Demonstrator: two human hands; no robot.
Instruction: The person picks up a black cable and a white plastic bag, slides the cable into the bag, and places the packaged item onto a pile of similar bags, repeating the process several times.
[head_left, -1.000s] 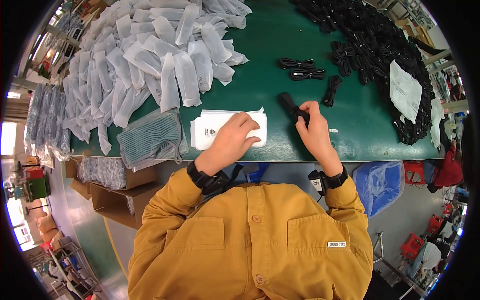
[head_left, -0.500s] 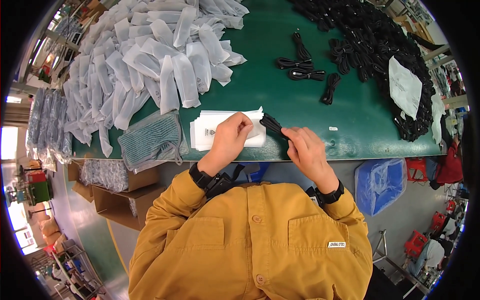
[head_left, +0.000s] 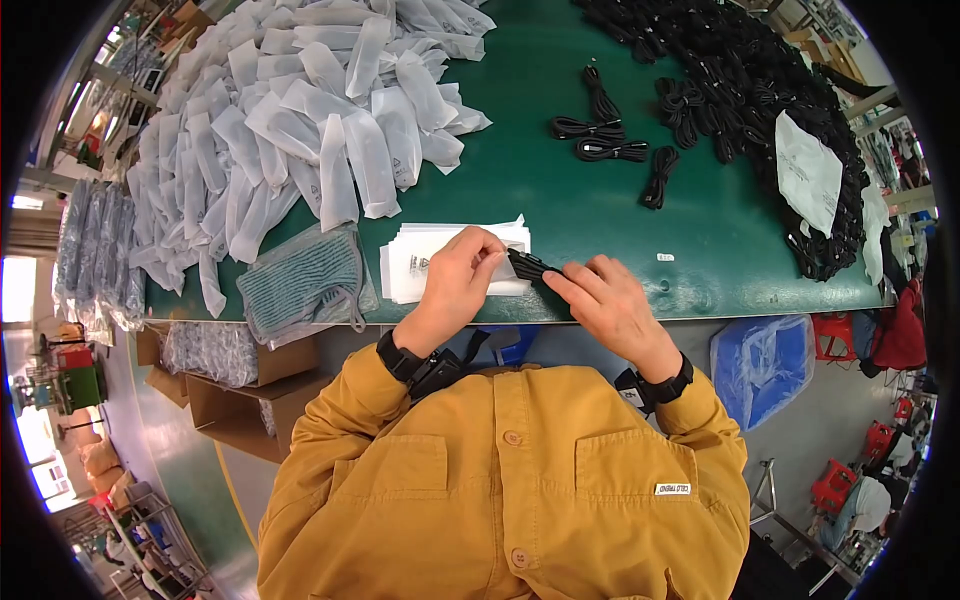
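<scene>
A coiled black cable (head_left: 528, 265) is gripped by my right hand (head_left: 610, 305), its far end at the right edge of a stack of white translucent bags (head_left: 405, 262). My left hand (head_left: 460, 275) rests over that stack, thumb and forefinger pinching the edge of the top bag beside the cable tip. The cable's end lies close against the bag's mouth; whether it is inside is hard to make out. Beyond my hands, several loose cable bundles (head_left: 612, 149) lie on the green table (head_left: 560, 210).
A large heap of filled white bags (head_left: 370, 160) covers the far left, with a teal striped cloth in a clear bag (head_left: 305, 280) nearer. Piled black cables (head_left: 730, 110) fill the far right, a white bag (head_left: 808, 170) on them. Below the table edge stands a lined blue bin (head_left: 762, 370).
My right hand has moved left with the cable, bringing its tip from the stack's right edge to my left fingertips. My left hand has barely moved.
</scene>
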